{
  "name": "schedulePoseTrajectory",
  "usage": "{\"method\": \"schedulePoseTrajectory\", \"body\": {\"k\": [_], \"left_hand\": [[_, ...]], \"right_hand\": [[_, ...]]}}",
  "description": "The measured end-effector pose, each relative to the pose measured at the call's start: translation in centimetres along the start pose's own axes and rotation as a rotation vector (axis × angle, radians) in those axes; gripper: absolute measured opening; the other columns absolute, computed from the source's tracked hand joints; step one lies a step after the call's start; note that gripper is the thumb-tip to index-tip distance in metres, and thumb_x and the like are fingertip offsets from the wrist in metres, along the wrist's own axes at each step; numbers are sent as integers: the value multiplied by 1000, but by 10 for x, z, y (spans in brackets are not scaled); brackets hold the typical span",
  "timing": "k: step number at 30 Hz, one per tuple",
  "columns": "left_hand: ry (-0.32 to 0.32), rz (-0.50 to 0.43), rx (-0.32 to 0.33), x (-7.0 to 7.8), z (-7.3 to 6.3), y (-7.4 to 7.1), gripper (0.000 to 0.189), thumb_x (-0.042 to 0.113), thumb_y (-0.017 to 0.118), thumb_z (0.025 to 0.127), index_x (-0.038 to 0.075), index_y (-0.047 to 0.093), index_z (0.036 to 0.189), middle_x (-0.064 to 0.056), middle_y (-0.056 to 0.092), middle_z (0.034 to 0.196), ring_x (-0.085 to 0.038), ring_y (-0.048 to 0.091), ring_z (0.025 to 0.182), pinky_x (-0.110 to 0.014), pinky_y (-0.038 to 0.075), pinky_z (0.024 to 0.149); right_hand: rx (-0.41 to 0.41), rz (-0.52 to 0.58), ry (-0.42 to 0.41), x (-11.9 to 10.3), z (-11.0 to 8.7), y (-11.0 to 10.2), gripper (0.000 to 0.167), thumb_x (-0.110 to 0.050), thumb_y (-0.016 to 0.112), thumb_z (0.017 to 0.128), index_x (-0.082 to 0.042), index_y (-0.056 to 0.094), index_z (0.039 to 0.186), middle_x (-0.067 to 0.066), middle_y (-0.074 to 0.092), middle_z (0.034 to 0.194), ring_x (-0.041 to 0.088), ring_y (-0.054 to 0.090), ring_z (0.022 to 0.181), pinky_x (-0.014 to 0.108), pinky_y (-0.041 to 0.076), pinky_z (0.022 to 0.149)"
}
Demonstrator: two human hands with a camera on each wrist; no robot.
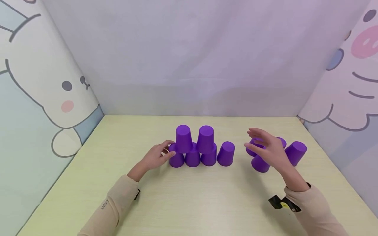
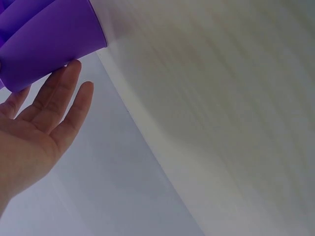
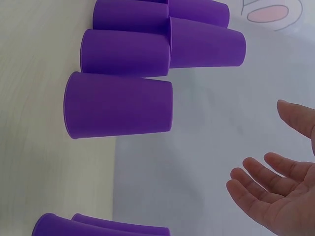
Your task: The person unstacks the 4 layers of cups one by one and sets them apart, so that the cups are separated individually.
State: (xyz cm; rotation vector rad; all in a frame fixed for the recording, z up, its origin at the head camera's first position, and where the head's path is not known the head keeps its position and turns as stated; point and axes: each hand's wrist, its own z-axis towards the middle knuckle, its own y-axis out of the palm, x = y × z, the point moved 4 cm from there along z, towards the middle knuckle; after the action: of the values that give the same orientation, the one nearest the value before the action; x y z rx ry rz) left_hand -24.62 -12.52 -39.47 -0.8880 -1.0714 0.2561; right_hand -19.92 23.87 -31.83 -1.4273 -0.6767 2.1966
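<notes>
Purple cups stand upside down in a row, the leftmost cup (image 1: 176, 160) beside my left hand (image 1: 155, 156). The fingers of that hand lie along the cup's side, loosely extended, with the thumb at its near side. Two upper cups, a left one (image 1: 183, 139) and a right one (image 1: 205, 140), straddle the gaps of the row. At the row's right end a single cup (image 1: 225, 154) has nothing on it. My right hand (image 1: 270, 149) hovers over a loose group of purple cups (image 1: 260, 164), fingers spread and holding nothing; it partly hides them.
The pale wooden table (image 1: 189, 200) meets a grey-white curtain (image 1: 189, 65) at the back. Cartoon-printed panels, left (image 1: 38, 82) and right (image 1: 354, 91), flank the table. Another cup (image 1: 296, 152) stands right of my right hand.
</notes>
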Motion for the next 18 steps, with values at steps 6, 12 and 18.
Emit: {"method": "schedulePoseTrajectory", "body": {"k": [6, 12, 18], "left_hand": [[-6, -1, -3, 0, 0, -1, 36, 25, 54, 93, 6, 49, 122, -5, 62, 93, -16, 59, 82, -28, 48, 67], [-1, 5, -2, -1, 0, 0, 36, 25, 55, 92, 6, 49, 122, -5, 62, 93, -16, 60, 82, -28, 48, 67], [-2, 2, 4, -2, 1, 0, 36, 27, 54, 92, 7, 49, 122, -4, 63, 94, -15, 60, 82, -27, 47, 66]], "right_hand": [[0, 41, -60, -6, 9, 9, 50, -13, 69, 82, -2, 49, 127, 17, 57, 118, 16, 54, 105, 12, 42, 82], [-13, 67, -95, -9, 16, 21, 51, -11, 70, 81, 0, 49, 126, 16, 57, 117, 21, 53, 106, 15, 44, 82], [-48, 129, -104, -13, 23, 31, 50, -8, 69, 81, 1, 49, 126, 17, 57, 118, 27, 53, 108, 30, 46, 84]]}}
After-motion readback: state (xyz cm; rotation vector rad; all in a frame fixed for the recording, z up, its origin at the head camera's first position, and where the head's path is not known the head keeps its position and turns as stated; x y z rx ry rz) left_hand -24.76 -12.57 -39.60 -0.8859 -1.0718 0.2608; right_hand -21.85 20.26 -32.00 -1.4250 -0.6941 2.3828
